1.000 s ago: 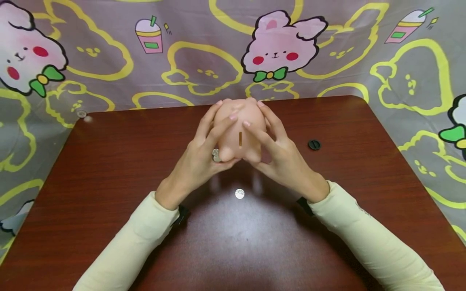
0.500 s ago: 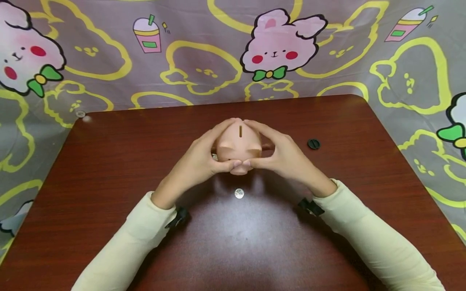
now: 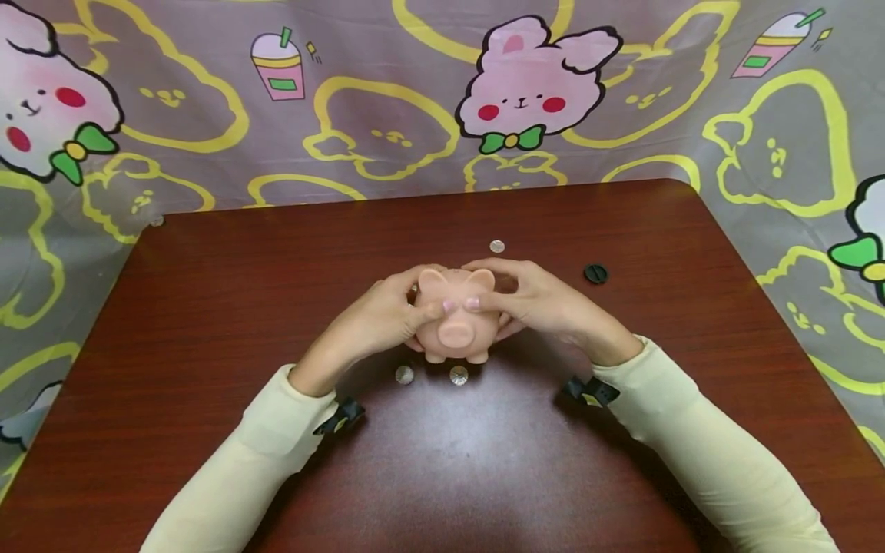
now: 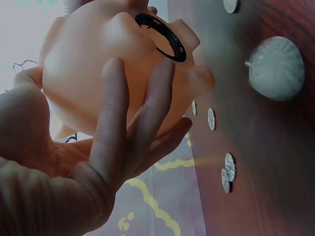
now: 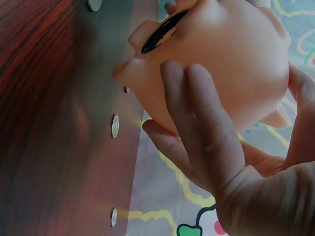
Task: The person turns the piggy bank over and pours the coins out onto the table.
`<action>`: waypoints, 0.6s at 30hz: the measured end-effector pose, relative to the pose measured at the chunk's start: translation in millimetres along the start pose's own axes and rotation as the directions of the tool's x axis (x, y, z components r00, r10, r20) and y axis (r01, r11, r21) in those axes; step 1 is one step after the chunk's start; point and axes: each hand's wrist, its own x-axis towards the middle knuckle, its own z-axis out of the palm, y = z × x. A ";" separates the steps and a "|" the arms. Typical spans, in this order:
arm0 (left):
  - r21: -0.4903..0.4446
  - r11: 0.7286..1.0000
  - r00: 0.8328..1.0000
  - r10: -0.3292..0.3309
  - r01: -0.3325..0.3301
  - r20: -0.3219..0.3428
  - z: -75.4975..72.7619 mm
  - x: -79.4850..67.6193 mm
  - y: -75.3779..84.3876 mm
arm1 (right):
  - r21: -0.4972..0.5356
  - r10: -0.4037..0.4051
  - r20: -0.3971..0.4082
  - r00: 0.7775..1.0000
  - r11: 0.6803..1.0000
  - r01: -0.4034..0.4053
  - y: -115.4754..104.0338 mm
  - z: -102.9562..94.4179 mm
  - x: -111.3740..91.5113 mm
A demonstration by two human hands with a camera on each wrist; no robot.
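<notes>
Both hands hold a pink piggy bank (image 3: pixel 456 315) above the table, its snout towards the person. My left hand (image 3: pixel 373 313) grips one side and my right hand (image 3: pixel 546 298) the other, thumbs on the face near the snout. In the left wrist view, a black-rimmed round hole (image 4: pixel 172 42) shows in the belly. A silver coin (image 3: pixel 459 375) lies just below the bank, and another coin (image 3: pixel 404 375) is left of it. That left one looks large and blurred in the left wrist view; whether it touches the table I cannot tell.
A black slotted plug (image 3: pixel 596 273) lies on the brown table (image 3: pixel 228 307), right of the hands. One coin (image 3: pixel 497 246) is behind the bank, another coin (image 3: pixel 157 220) at the far left corner. Two overlapping coins (image 4: pixel 229 168) show in the left wrist view. Printed cloth (image 3: pixel 387 46) surrounds the table.
Both hands have tipped the piggy bank from rump up to snout facing the person, bringing it nearer. A coin now shows behind it and another at its front left.
</notes>
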 end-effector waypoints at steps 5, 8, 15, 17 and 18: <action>0.017 1.000 1.000 0.004 -0.004 -0.010 -1.1 0.9 0.1 | -0.005 -0.010 -0.019 1.000 1.000 0.010 0.3 0.9 1.1; 0.038 0.999 1.000 0.015 -0.014 -0.020 -2.3 1.3 0.0 | -0.010 -0.024 -0.032 0.999 1.000 0.024 0.0 1.3 1.3; 0.088 0.995 0.998 0.046 -0.042 -0.043 -3.2 2.6 -2.6 | -0.116 -0.082 -0.073 0.994 0.991 0.073 -0.2 2.0 1.0; 0.122 0.991 0.996 0.066 -0.059 -0.059 -3.4 3.2 -3.6 | -0.148 -0.107 -0.086 0.990 0.985 0.094 0.5 2.4 1.5; 0.142 0.987 0.994 0.080 -0.070 -0.069 -3.7 3.3 -4.0 | -0.179 -0.129 -0.097 0.987 0.978 0.111 1.1 2.5 2.1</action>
